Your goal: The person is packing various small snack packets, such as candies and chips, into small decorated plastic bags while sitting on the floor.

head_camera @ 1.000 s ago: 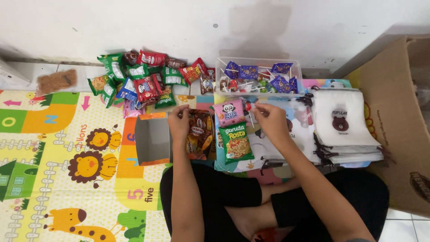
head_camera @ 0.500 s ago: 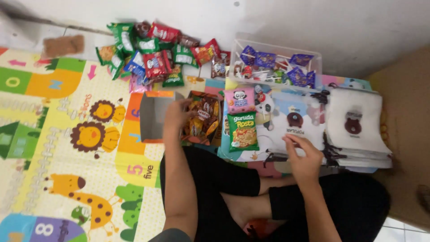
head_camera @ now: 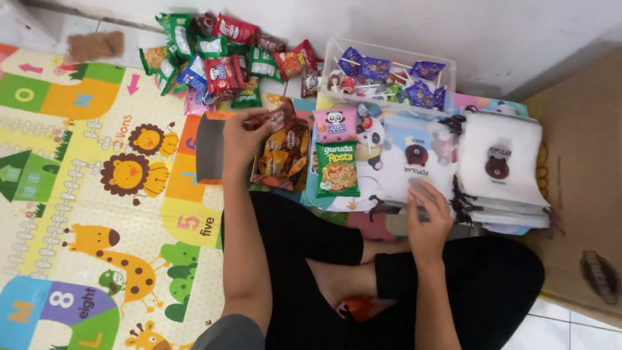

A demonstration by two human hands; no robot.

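Note:
I sit cross-legged on a colourful play mat (head_camera: 97, 168). My left hand (head_camera: 243, 136) pinches a small brown candy packet (head_camera: 275, 120) lifted from an open bag of brown and orange candies (head_camera: 285, 155). My right hand (head_camera: 427, 217) rests on the near edge of a white drawstring pouch with a brown bear print (head_camera: 411, 165) that lies flat in front of me. Between the hands lie a green snack packet (head_camera: 338, 170) and a pink biscuit packet (head_camera: 335, 125).
A pile of red, green and blue snack packets (head_camera: 214, 55) lies by the wall. A clear box of lollipops (head_camera: 387, 81) sits behind the pouches. A stack of white pouches (head_camera: 502, 172) is at right, beside a cardboard box (head_camera: 583, 175). An open grey carton (head_camera: 210, 152) lies left.
My right hand drew back from the lollipop area to the near edge of the flat pouch. My left hand lifted a small packet out of the candy bag. The view shifted.

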